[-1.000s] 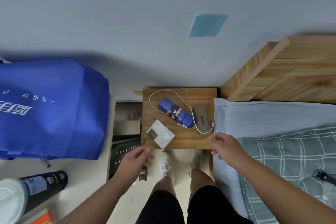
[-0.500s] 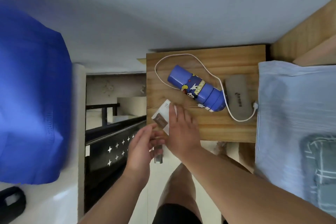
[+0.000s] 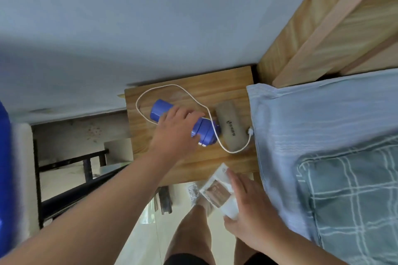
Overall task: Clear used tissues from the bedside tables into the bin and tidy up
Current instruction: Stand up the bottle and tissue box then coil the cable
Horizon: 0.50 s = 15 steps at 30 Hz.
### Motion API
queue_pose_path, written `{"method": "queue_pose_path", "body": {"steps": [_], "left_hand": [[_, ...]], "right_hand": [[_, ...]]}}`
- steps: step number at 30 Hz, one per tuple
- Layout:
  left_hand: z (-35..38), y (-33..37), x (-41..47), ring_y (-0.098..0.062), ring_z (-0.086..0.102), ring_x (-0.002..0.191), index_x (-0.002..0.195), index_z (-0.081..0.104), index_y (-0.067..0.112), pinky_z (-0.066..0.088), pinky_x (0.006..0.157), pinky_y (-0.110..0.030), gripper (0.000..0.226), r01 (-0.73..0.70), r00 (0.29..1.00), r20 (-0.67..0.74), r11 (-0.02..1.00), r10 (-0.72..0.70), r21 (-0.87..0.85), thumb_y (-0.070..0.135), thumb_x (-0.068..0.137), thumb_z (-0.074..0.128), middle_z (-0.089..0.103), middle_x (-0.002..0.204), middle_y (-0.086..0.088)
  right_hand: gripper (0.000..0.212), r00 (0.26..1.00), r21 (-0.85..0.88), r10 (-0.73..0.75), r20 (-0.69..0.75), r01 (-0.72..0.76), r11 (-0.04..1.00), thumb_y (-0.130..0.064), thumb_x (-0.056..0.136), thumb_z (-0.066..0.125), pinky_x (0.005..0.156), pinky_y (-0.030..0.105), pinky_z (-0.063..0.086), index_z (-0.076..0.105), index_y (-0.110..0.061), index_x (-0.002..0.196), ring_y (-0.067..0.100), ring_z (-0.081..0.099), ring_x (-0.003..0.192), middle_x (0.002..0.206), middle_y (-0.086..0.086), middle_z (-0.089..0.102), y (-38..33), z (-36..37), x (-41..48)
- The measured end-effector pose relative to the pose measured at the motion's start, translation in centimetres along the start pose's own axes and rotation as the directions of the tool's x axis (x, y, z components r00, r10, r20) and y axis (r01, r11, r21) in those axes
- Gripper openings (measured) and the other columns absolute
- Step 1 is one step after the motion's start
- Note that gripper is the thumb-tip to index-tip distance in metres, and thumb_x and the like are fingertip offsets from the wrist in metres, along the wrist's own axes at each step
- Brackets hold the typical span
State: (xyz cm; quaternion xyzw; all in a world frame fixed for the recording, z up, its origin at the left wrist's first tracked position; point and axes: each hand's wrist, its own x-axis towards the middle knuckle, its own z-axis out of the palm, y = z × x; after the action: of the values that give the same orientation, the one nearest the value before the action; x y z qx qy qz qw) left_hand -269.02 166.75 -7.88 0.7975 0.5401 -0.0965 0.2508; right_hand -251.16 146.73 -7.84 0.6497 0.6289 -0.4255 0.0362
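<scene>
The white packet (image 3: pixel 219 191), tissues by the look of it, is held just past the counter's (image 3: pixel 215 88) near right corner, pinched between fingers and thumb of the right grip (image 3: pixel 249 211), its long axis slanting back toward that corner. The left grip (image 3: pixel 174 133), nearer to what remains, is clenched round the middle of the blue bottle (image 3: pixel 206 133), which lies far-left to near-right, white cable (image 3: pixel 172 85) looped about it, just beside a grey power bank (image 3: pixel 231 129). The wooden counter stands against a pale wall, the bed (image 3: pixel 323 125) along its right; no bin in view
</scene>
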Motion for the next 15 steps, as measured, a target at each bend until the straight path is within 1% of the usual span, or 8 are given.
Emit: {"method": "queue_pose_path", "body": {"steps": [1, 3, 5, 7, 9, 10, 12, 15], "left_hand": [[-0.1, -0.1, 1.0, -0.023, 0.042, 0.144, 0.147, 0.055, 0.037, 0.029, 0.122, -0.051, 0.064, -0.062, 0.997, 0.061, 0.987, 0.053, 0.150, 0.041, 0.086, 0.074, 0.054, 0.150, 0.009], [-0.1, -0.8, 2.4, -0.023, 0.036, 0.149, 0.151, 0.047, 0.041, 0.020, 0.123, -0.062, 0.072, -0.107, 0.983, 0.177, 0.944, 0.053, 0.313, 0.051, 0.084, 0.073, 0.048, 0.155, 0.009], [0.2, -1.7, 3.0, -0.025, 0.039, 0.146, 0.154, 0.040, 0.044, 0.024, 0.118, -0.067, 0.075, -0.130, 0.972, 0.234, 0.904, 0.034, 0.408, 0.048, 0.086, 0.072, 0.046, 0.155, 0.008], [0.6, -2.5, 3.2, -0.027, 0.045, 0.139, 0.153, 0.036, 0.043, 0.033, 0.112, -0.063, 0.073, -0.124, 0.975, 0.223, 0.858, 0.011, 0.499, 0.035, 0.089, 0.070, 0.049, 0.152, 0.006], [1.0, -3.0, 3.0, -0.029, 0.053, 0.130, 0.151, 0.037, 0.037, 0.043, 0.104, -0.059, 0.070, -0.088, 0.979, 0.202, 0.848, -0.023, 0.523, 0.030, 0.090, 0.070, 0.054, 0.146, 0.004], [1.2, -3.3, 2.7, -0.029, 0.055, 0.127, 0.150, 0.039, 0.035, 0.047, 0.099, -0.056, 0.070, -0.064, 0.980, 0.194, 0.862, -0.041, 0.504, 0.030, 0.089, 0.072, 0.056, 0.143, 0.004], [1.3, -3.8, 1.6, -0.028, 0.057, 0.125, 0.149, 0.043, 0.034, 0.054, 0.092, -0.050, 0.072, -0.002, 0.983, 0.167, 0.906, -0.076, 0.424, 0.033, 0.085, 0.075, 0.059, 0.139, 0.005], [1.5, -4.6, -0.9, -0.027, 0.060, 0.121, 0.142, 0.052, 0.031, 0.058, 0.082, -0.044, 0.068, 0.122, 0.986, 0.079, 0.963, -0.145, 0.242, 0.035, 0.079, 0.077, 0.062, 0.131, 0.005]], "right_hand": [[0.108, 1.000, 0.044, 0.022, 0.004, -0.022, 0.999, -0.049, 0.068, 0.067, 0.106, 0.032, 0.047, 0.016, -0.026, 0.161, 0.015, 0.047, 0.133, 0.149, -0.009, 0.041, 0.5, -0.8, -0.7], [0.109, 0.998, 0.153, 0.059, -0.008, -0.058, 0.986, -0.057, 0.069, 0.063, 0.110, 0.026, 0.041, 0.011, -0.034, 0.162, 0.007, 0.039, 0.139, 0.153, -0.019, 0.032, 1.3, -2.0, -1.6], [0.109, 0.994, 0.257, 0.093, -0.049, -0.077, 0.963, -0.064, 0.067, 0.061, 0.107, 0.021, 0.040, 0.008, -0.043, 0.160, 0.000, 0.036, 0.137, 0.146, -0.034, 0.025, 1.7, -3.2, -1.9], [0.106, 0.987, 0.326, 0.112, -0.112, -0.070, 0.943, -0.064, 0.067, 0.063, 0.101, 0.014, 0.039, 0.004, -0.054, 0.155, -0.011, 0.034, 0.132, 0.139, -0.051, 0.017, 1.6, -4.7, -1.4], [0.104, 0.976, 0.356, 0.148, -0.161, -0.083, 0.931, -0.061, 0.069, 0.066, 0.091, 0.010, 0.038, 0.001, -0.059, 0.150, -0.018, 0.034, 0.126, 0.134, -0.056, 0.018, 1.0, -6.7, -0.1], [0.104, 0.968, 0.361, 0.167, -0.187, -0.090, 0.928, -0.060, 0.070, 0.066, 0.089, 0.011, 0.039, 0.002, -0.057, 0.152, -0.016, 0.038, 0.123, 0.132, -0.052, 0.024, 0.7, -7.6, 1.0], [0.105, 0.938, 0.331, 0.194, -0.287, -0.093, 0.939, -0.057, 0.073, 0.068, 0.089, 0.021, 0.043, 0.008, -0.044, 0.158, 0.001, 0.046, 0.122, 0.138, -0.026, 0.038, 0.0, -9.6, 3.5], [0.106, 0.872, 0.228, 0.206, -0.445, -0.112, 0.967, -0.048, 0.077, 0.074, 0.096, 0.038, 0.046, 0.014, -0.025, 0.161, 0.023, 0.044, 0.132, 0.151, 0.002, 0.043, -1.4, -12.5, 8.6]]}}
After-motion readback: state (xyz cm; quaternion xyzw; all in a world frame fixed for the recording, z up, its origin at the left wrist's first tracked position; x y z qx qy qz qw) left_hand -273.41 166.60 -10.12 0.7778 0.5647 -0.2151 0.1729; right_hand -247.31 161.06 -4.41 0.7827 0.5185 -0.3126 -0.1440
